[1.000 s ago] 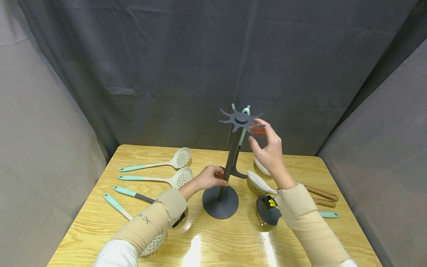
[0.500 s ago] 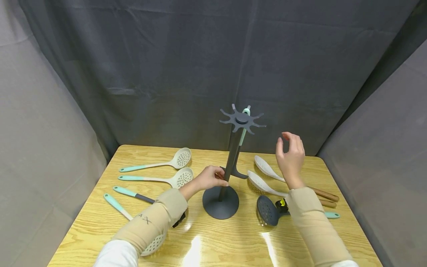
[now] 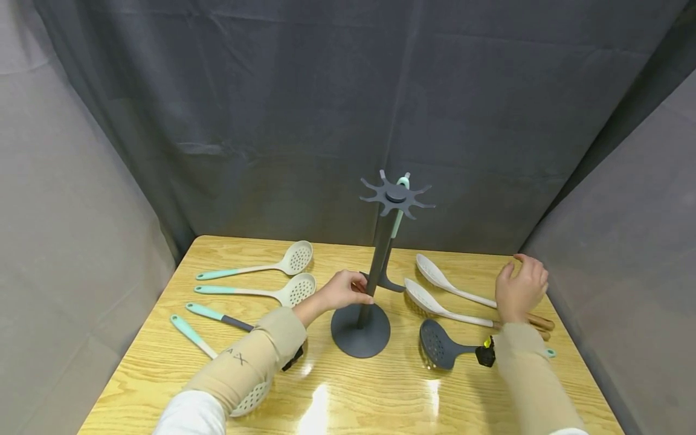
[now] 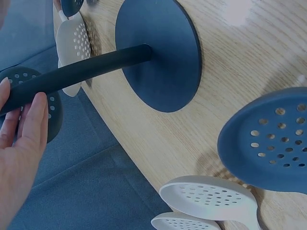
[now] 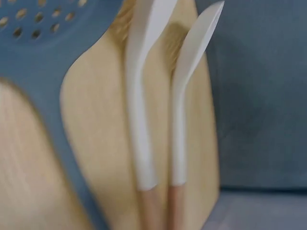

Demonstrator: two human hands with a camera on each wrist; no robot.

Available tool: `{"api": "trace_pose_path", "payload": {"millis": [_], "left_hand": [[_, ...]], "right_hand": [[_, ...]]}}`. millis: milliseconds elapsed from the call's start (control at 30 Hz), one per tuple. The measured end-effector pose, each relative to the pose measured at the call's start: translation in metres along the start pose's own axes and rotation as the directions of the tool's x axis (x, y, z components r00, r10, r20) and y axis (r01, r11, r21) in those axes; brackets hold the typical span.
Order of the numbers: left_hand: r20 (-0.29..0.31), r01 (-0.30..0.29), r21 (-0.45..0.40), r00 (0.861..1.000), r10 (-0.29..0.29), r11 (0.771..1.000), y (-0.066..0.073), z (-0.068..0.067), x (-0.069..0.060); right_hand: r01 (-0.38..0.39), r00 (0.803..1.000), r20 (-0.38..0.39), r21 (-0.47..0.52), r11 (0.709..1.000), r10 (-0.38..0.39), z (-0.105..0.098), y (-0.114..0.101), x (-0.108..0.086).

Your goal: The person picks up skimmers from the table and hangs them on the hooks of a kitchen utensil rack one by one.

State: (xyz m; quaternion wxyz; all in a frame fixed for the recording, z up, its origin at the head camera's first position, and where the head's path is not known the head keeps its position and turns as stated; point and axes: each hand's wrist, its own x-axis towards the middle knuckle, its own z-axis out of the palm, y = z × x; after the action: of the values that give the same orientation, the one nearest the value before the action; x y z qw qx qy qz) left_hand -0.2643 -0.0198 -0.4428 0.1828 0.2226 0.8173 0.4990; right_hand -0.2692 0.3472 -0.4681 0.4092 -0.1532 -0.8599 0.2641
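The left hand (image 3: pixel 344 289) grips the utensil stand (image 3: pixel 360 341), likely steadying it, while the right hand (image 3: pixel 522 291), relaxed and seemingly empty, hovers by wooden-handled slotted spoons (image 3: pixel 423 297).

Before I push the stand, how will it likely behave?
The stand could tip if pushed near the top, being tall above its round base. The dark skimmer hung on one side probably weights it that way. Its straight post will likely stay stiff.

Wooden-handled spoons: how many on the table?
2. Both on the right of the table: the far spoon toward the back edge, the near spoon between it and the dark skimmer. The right hand and sleeve partly hide both.
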Motion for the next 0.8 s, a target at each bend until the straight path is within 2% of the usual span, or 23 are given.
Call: {"api": "trace_pose_path", "payload": {"millis": [133, 300, 433, 600, 800], "left_hand": [[0.001, 0.008, 0.014, 1.0, -0.008, 1.0, 0.0, 0.001, 0.0], [0.003, 0.005, 0.017, 1.0, -0.005, 1.0, 0.0, 0.001, 0.0], [0.004, 0.007, 0.018, 1.0, -0.007, 1.0, 0.0, 0.0, 0.0], [0.004, -0.001, 0.017, 1.0, 0.001, 1.0, 0.0, 0.0, 0.0], [0.001, -0.014, 0.001, 1.0, 0.014, 1.0, 0.0, -0.001, -0.001]], "right_hand": [[-0.144, 0.989, 0.024, -0.056, 0.988, 0.145, -0.01, 0.021, -0.008], [-0.298, 0.945, 0.095, -0.14, 0.944, 0.312, -0.024, 0.039, -0.023], [-0.392, 0.889, 0.152, -0.239, 0.889, 0.432, -0.03, 0.055, -0.034], [-0.451, 0.815, 0.218, -0.342, 0.824, 0.537, -0.034, 0.072, -0.047], [-0.514, 0.698, 0.304, -0.418, 0.749, 0.648, -0.035, 0.088, -0.056]]}}
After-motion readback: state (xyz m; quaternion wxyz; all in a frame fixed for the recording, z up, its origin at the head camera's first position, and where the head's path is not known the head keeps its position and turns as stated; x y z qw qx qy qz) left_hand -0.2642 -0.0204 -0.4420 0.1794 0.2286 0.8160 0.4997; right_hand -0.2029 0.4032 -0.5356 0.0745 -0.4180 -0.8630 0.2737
